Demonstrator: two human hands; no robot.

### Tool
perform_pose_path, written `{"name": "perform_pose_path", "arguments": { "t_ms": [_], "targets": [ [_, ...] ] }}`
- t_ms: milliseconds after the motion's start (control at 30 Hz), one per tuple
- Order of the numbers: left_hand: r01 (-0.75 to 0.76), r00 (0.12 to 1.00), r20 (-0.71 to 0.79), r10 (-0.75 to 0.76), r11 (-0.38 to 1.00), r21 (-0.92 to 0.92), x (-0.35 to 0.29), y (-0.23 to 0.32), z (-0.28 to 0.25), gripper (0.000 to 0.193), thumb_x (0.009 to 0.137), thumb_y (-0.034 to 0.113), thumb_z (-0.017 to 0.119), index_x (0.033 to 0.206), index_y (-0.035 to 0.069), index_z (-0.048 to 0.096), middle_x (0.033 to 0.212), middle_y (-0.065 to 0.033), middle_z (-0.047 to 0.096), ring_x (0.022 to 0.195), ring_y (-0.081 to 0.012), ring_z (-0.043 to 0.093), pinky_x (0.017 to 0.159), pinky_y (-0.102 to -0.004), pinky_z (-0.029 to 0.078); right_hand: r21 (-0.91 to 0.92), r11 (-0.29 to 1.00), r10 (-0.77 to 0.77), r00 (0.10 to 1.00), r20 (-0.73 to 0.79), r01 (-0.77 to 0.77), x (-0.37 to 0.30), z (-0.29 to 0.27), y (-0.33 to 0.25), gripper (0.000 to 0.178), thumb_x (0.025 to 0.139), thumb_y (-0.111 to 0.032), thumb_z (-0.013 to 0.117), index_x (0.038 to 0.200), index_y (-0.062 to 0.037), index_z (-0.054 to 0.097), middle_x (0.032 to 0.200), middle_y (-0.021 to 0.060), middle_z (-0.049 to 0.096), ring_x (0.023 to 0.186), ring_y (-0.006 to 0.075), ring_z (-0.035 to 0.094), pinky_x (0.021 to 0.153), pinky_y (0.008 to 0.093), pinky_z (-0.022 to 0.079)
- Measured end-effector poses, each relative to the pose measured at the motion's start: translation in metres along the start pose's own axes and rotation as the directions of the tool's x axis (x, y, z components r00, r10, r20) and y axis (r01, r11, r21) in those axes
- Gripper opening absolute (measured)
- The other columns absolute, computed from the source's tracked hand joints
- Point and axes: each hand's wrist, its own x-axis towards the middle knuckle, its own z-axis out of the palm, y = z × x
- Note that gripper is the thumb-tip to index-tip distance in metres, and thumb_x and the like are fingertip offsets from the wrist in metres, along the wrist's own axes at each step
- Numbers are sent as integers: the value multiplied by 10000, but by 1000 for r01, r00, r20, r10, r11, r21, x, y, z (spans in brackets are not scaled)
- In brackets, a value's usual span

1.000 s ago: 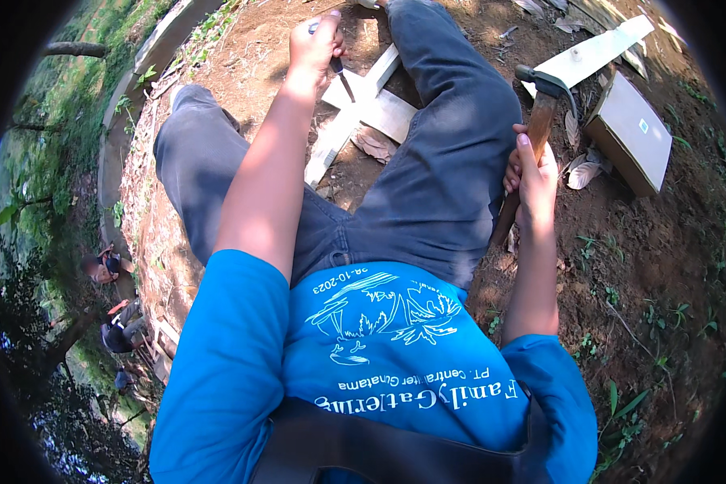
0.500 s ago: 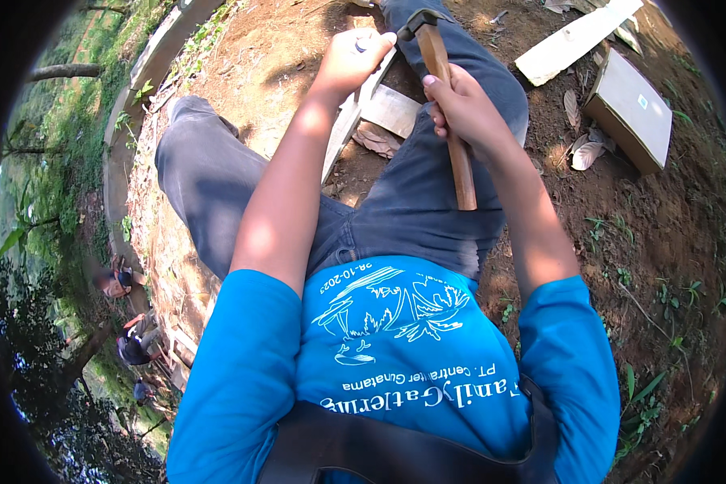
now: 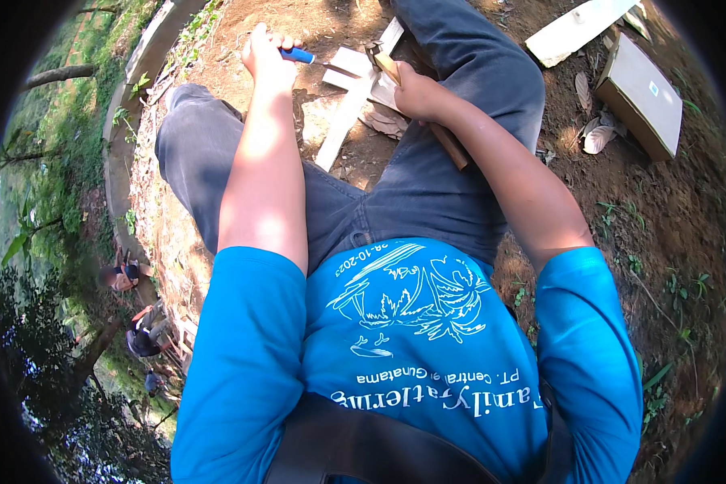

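Observation:
My left hand [image 3: 270,55] is closed around the blue handle of a chisel [image 3: 300,56]. Its metal blade points right, toward crossed pale wooden strips [image 3: 343,121] on the ground between my legs; whether the tip touches the wood is unclear. My right hand [image 3: 419,93] grips a hammer [image 3: 388,68] by its wooden handle. The dark hammer head [image 3: 375,51] is over or against the wood near the crossing, just right of the chisel's tip. The handle's lower end passes under my right wrist, beside my right thigh.
A cardboard box [image 3: 641,93] stands on the soil to the right, with a pale board [image 3: 577,31] beyond it. Dry leaves [image 3: 597,137] lie nearby. A low concrete edging [image 3: 117,153] runs along the left, with people [image 3: 141,335] farther off.
My left hand has moved left, and the chisel's blue handle now shows clearly. My right hand has brought the hammer lower and left, its head down by the wood. More of the crossed strips is visible.

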Motion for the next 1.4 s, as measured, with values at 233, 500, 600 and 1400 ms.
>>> {"name": "perform_pose_path", "arguments": {
  "t_ms": [233, 500, 600, 1400],
  "targets": [
    [-5, 999, -41, 5, 1000, 16, 20, 14, 11, 308, 979, 211, 594, 717, 108, 470, 580, 8, 452, 506, -128, 445, 560, -359, 469, 107, 994, 2, 1000, 13, -3, -11, -9, 0, 598, 962, -194, 450, 1499, -45, 234, 896, 204, 639, 534, 219, 597, 502, 370, 505],
    [-240, 935, 335, 114, 900, 363, 3, 0, 46, 274, 957, 201, 634, 721, 95, 544, 607, 6, 502, 533, -112, 467, 534, -328, 442, 163, 986, -35, 999, -5, 36, -10, -5, 3, 593, 991, -228, 445, 1519, -87, 214, 798, 141, 596, 508, 182, 554, 491, 356, 486],
    [-355, 883, 448, 136, 819, 451, -5, -13, 48, 262, 949, 198, 648, 723, 90, 571, 617, 5, 520, 544, -106, 475, 524, -316, 432, 174, 984, -41, 999, -13, 43, -7, -3, 4, 594, 989, -227, 446, 1520, -90, 215, 788, 131, 589, 507, 180, 550, 491, 354, 487],
    [-659, 703, 691, 167, 519, 545, -25, -25, 54, 282, 967, 184, 592, 732, 29, 616, 638, -80, 573, 579, -171, 538, 529, -348, 433, 195, 979, -64, 998, -11, 65, -4, -3, 4, 683, 850, -137, 525, 1480, -16, 292, 962, 226, 663, 635, 254, 676, 540, 381, 535]
  ]
}}
